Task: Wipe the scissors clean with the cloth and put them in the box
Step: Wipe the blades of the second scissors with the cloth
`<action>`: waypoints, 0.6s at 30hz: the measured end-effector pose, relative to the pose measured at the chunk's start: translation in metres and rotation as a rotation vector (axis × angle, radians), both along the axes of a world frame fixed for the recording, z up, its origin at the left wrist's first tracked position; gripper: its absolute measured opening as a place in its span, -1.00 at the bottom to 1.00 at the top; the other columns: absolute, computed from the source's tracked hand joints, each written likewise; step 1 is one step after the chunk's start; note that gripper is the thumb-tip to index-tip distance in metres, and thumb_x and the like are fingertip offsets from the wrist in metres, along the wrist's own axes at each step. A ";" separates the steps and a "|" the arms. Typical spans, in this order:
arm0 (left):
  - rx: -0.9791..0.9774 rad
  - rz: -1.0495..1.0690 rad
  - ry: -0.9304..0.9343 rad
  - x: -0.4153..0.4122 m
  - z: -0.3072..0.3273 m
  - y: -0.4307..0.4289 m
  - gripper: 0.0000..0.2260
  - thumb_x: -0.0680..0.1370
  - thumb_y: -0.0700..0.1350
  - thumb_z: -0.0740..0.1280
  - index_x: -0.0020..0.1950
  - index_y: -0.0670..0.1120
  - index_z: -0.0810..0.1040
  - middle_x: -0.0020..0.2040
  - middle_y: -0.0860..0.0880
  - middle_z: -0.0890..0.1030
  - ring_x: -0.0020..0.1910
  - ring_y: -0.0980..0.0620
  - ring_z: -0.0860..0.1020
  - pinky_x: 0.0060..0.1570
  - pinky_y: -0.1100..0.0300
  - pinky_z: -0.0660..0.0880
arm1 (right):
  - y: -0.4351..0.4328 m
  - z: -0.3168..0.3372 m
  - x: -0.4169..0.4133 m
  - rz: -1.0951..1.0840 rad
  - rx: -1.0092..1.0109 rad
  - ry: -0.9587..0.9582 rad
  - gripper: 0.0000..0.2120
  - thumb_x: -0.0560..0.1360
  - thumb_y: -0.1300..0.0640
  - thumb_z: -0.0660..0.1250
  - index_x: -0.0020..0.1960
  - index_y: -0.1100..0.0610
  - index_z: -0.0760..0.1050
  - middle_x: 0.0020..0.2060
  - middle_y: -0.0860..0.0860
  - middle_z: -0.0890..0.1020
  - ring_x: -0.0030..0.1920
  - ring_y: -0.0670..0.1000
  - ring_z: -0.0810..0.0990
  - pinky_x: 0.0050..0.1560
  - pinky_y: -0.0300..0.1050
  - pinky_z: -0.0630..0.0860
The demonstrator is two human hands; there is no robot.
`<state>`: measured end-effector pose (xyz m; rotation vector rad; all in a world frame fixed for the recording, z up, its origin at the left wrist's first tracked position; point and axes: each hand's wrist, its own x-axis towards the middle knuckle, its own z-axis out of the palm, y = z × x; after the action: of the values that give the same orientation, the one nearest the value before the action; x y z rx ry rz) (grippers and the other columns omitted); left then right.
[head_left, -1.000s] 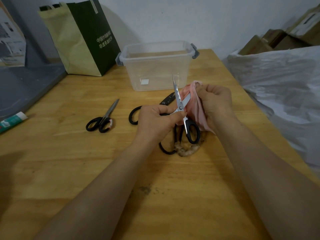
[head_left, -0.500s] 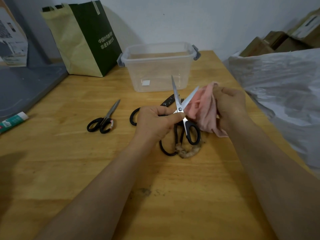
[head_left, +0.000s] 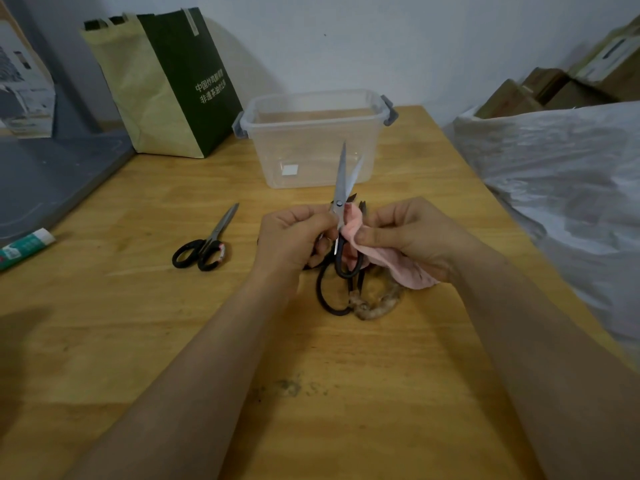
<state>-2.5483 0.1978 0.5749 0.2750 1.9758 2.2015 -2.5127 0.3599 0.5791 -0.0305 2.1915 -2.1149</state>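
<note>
Your left hand point(head_left: 294, 237) grips scissors point(head_left: 340, 181) by handle, blades up, slightly parted, above table point(head_left: 138, 323), in front of box point(head_left: 313, 143). Your right hand point(head_left: 412, 237) pinches cloth point(head_left: 405, 271) against scissors just below pivot. Second pair point(head_left: 207, 244) lies left on table; large black pair point(head_left: 318, 291) under your hands.
</note>
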 end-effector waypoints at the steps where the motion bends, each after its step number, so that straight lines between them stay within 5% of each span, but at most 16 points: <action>1: 0.009 -0.021 -0.022 -0.001 0.001 -0.001 -0.88 0.47 -0.34 0.31 -0.12 -0.25 0.65 -0.41 -0.10 0.49 -0.52 0.09 0.36 -0.57 0.30 0.22 | 0.000 0.002 0.000 -0.007 0.026 0.007 -0.94 0.39 0.26 0.40 -0.19 0.26 0.61 -0.38 0.09 0.67 -0.36 -0.07 0.63 -0.37 -0.29 0.51; 5: 0.044 -0.099 -0.129 -0.007 0.006 -0.009 -0.70 0.43 -0.44 0.25 0.08 -0.23 0.61 -0.33 -0.10 0.60 -0.44 0.08 0.48 -0.43 0.30 0.45 | 0.009 0.004 -0.001 -0.130 0.127 0.008 -0.83 0.46 0.21 0.39 -0.28 0.27 0.60 -0.38 0.24 0.61 -0.40 0.10 0.52 -0.33 -0.12 0.44; 8: 0.222 -0.008 -0.212 -0.013 0.008 -0.013 -0.78 0.43 -0.44 0.34 0.02 -0.25 0.59 -0.26 -0.14 0.66 -0.31 0.03 0.64 -0.29 0.32 0.55 | 0.010 0.002 -0.002 -0.212 -0.014 -0.009 -0.82 0.42 0.22 0.42 -0.33 0.28 0.59 -0.43 0.21 0.56 -0.42 0.10 0.44 -0.33 -0.10 0.38; 13: 0.598 0.000 -0.404 -0.014 0.005 -0.008 -0.95 0.46 -0.33 0.37 -0.10 -0.26 0.58 -0.26 -0.11 0.67 -0.27 0.08 0.66 -0.30 0.37 0.56 | -0.005 -0.001 -0.003 -0.190 -0.258 0.035 -0.93 0.40 0.38 0.37 -0.24 0.38 0.54 -0.48 0.17 0.61 -0.44 0.01 0.61 -0.34 -0.19 0.54; 18: 0.410 -0.036 -0.291 -0.010 -0.002 0.004 -0.90 0.55 -0.25 0.31 0.02 -0.16 0.59 -0.18 -0.09 0.67 -0.21 0.04 0.62 -0.13 0.22 0.57 | -0.020 -0.005 -0.002 -0.136 -0.238 0.057 -0.92 0.35 0.31 0.42 -0.22 0.35 0.60 -0.41 0.23 0.62 -0.40 0.13 0.61 -0.29 0.06 0.64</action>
<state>-2.5587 0.2015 0.5734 0.0346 1.3571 2.4435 -2.5151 0.3401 0.5736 0.0430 2.0115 -2.4680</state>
